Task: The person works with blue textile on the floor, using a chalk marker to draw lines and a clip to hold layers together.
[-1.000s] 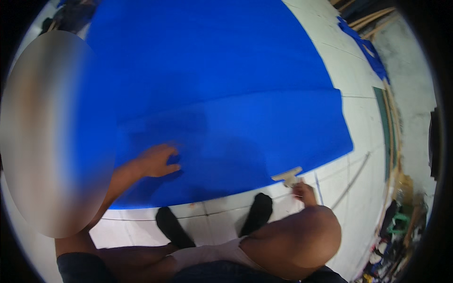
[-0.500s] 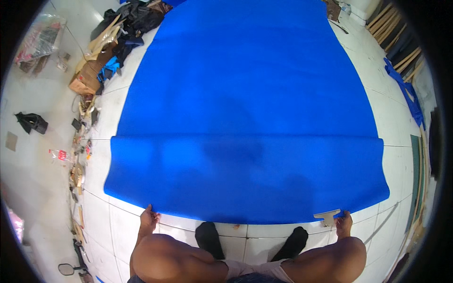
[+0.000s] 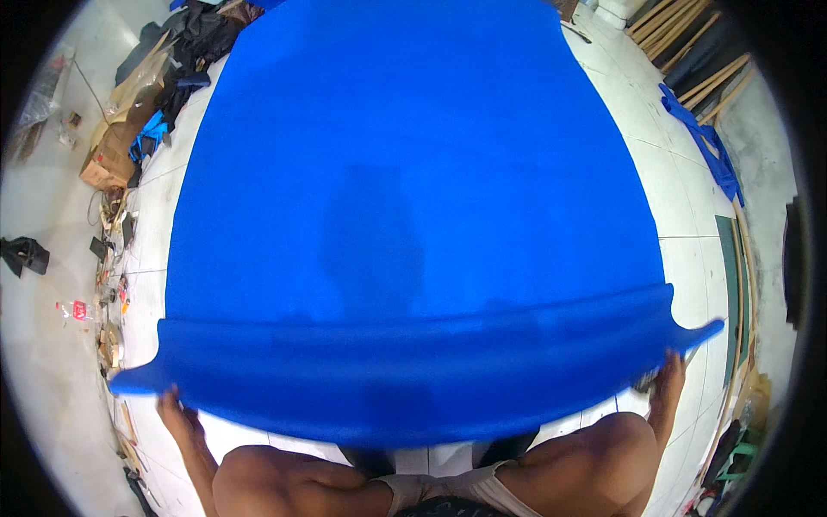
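A person with both bare knees (image 3: pixel 599 457) bent grips the near edge of a blue sheet (image 3: pixel 413 370) at two places. The left hand (image 3: pixel 178 412) is closed on the edge toward the left end; the right hand (image 3: pixel 669 379) is closed on it toward the right end, beside a small blurred object (image 3: pixel 642 381). Between them the raised edge sags and curls, and the rest lies flat across white floor tiles (image 3: pixel 689 258). Farther off, a cardboard box (image 3: pixel 109 162) sits at left, wooden sticks (image 3: pixel 676 34) at right.
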Tool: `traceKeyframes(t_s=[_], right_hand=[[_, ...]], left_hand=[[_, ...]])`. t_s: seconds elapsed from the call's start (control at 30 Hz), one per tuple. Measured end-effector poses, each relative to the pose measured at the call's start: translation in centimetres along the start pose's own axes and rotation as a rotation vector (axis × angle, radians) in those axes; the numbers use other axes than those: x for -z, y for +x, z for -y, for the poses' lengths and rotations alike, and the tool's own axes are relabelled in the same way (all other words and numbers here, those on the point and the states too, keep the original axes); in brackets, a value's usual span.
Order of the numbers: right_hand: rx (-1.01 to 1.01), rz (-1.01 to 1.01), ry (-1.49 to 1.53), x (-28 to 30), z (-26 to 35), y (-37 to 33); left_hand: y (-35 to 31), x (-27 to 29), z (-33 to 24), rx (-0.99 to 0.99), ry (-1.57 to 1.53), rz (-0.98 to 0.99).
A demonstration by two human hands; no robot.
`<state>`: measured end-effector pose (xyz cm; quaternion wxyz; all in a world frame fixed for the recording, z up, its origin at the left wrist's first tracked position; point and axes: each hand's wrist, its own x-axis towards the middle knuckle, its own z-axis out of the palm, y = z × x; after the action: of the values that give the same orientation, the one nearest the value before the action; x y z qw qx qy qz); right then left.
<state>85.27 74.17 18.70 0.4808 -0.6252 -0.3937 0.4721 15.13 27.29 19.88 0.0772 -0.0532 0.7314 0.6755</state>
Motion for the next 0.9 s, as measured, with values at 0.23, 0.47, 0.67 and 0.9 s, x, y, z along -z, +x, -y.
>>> traceKeyframes(t_s=[0.23,0.47,0.67,0.9], right_hand=[[0.265,0.086,-0.208,-16.9,4.2,14.0],[0.991,0.425,-1.253,-20.4,-6.7,-1.5],[0.912,0.575,-1.202,-22.5,-10.2,-1.2],[0.542,0.848,-1.266,-26.7,-8.9,3.4]], left_hand=[[10.9,-22.7,-4.1,-0.058,-0.054,0.075],[-2.7,-21.4,8.9,-1.088,1.186,0.449],[-2.9,-21.7,13.3,-0.783,1.122,0.607],[1.0,-22.6,14.6,-0.778,1.263,0.725]])
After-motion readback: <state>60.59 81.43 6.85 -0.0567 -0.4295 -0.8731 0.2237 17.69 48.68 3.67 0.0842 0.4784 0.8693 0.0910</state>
